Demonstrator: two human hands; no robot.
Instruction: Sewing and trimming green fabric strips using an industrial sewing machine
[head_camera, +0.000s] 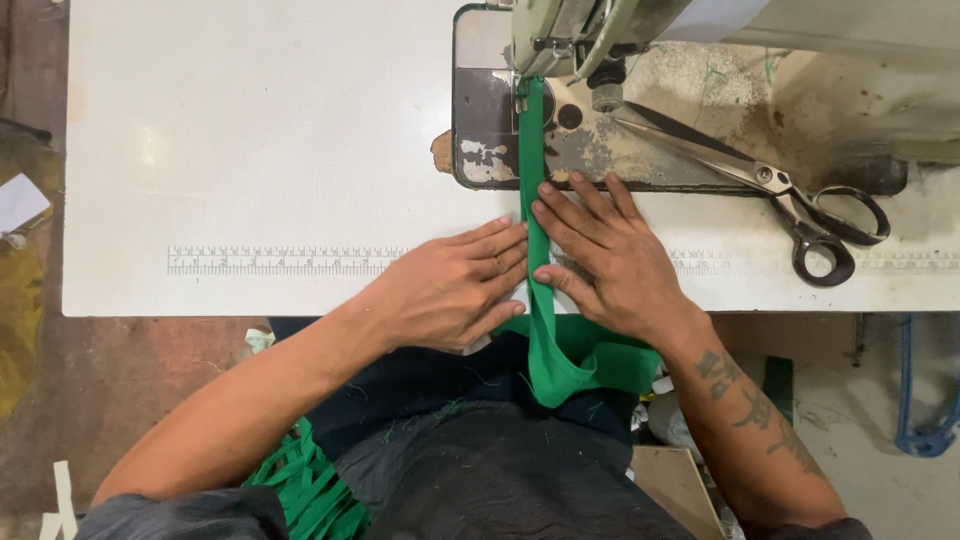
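A narrow green fabric strip (533, 150) runs from under the sewing machine's presser foot (527, 85) down over the white table's front edge into my lap. My left hand (455, 285) lies flat on the table, fingertips touching the strip's left edge. My right hand (605, 250) presses the strip from the right, fingers spread, thumb against the fabric. Both hands rest on the strip near the table's front edge, just below the metal machine bed (490, 120).
Large black-handled scissors (780, 190) lie on the machine bed to the right. A printed ruler (280, 260) runs along the white table (250, 120). More green strips (310, 490) hang at my left thigh. A blue frame (925, 400) stands at the lower right.
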